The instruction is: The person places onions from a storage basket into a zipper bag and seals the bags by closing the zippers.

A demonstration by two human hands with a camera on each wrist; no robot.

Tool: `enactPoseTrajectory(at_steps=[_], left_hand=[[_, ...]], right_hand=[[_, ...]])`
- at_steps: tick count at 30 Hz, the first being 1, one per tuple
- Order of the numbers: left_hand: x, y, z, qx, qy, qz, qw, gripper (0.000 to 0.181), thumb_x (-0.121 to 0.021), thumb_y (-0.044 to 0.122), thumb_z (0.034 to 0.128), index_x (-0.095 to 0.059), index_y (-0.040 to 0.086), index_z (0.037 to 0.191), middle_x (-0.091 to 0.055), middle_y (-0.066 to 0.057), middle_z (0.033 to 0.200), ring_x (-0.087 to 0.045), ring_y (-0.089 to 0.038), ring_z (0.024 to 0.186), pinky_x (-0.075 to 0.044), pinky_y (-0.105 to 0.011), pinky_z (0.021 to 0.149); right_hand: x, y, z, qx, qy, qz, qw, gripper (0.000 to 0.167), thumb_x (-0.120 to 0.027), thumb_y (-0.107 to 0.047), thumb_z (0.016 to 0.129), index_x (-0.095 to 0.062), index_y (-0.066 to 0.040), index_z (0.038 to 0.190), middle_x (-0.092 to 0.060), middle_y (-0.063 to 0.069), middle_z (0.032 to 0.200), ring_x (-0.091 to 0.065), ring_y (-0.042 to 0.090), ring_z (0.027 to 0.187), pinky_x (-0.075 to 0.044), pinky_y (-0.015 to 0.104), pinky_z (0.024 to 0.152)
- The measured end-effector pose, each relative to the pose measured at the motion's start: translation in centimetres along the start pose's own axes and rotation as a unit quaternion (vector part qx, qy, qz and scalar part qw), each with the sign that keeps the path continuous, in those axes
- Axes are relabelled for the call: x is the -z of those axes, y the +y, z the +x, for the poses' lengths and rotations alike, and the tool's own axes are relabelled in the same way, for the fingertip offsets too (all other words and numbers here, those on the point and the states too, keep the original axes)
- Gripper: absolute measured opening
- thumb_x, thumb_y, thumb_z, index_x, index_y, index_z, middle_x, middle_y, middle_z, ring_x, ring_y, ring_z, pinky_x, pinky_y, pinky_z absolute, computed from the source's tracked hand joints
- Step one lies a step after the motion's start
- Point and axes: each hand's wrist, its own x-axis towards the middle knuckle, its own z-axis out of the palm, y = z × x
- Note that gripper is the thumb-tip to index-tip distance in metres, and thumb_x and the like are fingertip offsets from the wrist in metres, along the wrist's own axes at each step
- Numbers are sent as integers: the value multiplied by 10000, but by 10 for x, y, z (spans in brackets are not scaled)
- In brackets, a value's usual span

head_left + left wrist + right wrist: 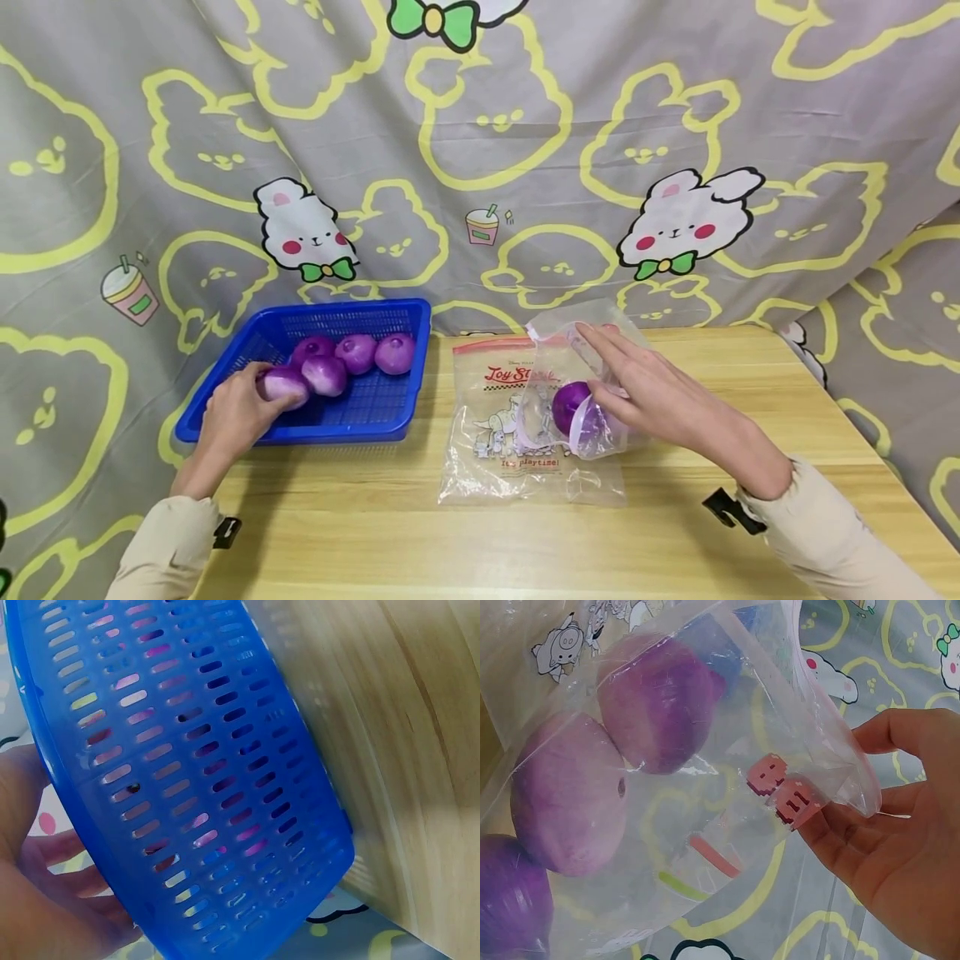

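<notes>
In the head view my left hand [238, 407] reaches over the near left side of the blue basket [416, 392] and grips a purple onion [283, 387], thumb and fingers around it. More purple onions [324, 375] lie beside it. The left wrist view shows only the slotted basket wall [180, 750] and part of the left hand [52, 877]. My right hand [667, 392] holds the rim of a clear plastic bag [705, 795] between thumb and fingers, with the mouth spread. Inside are purple onions [656, 705]; three show in the right wrist view.
A clear zip bag [480, 425] with red print and a red zip strip lies flat on the wooden table [420, 533], partly under the held bag. Behind the table hangs a grey patterned curtain [465, 275].
</notes>
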Motion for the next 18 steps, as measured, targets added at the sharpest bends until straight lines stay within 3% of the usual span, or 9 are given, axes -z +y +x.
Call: enactPoseTrajectory(at_steps=[5, 18], left_hand=[[0, 4, -1, -178, 456, -133, 9987, 688, -865, 354, 766, -559, -56, 1226, -587, -358, 1161, -549, -529, 1000, -448, -660, 749], [-3, 19, -4, -419, 915, -574, 9933, 698, -869, 321, 772, -521, -47, 1252, -593, -292, 1149, -569, -455, 1002, -477, -635, 811]], right_hand=[[-1, 0, 2, 36, -1, -25, 10000, 738, -614, -217, 967, -229, -66, 1578, -273, 162, 1608, -236, 443, 1457, -237, 616, 1136], [-4, 1, 4, 130, 21, 8, 9999, 736, -621, -205, 958, -243, -59, 1573, -299, 170, 1595, -245, 440, 1455, -244, 604, 1140]])
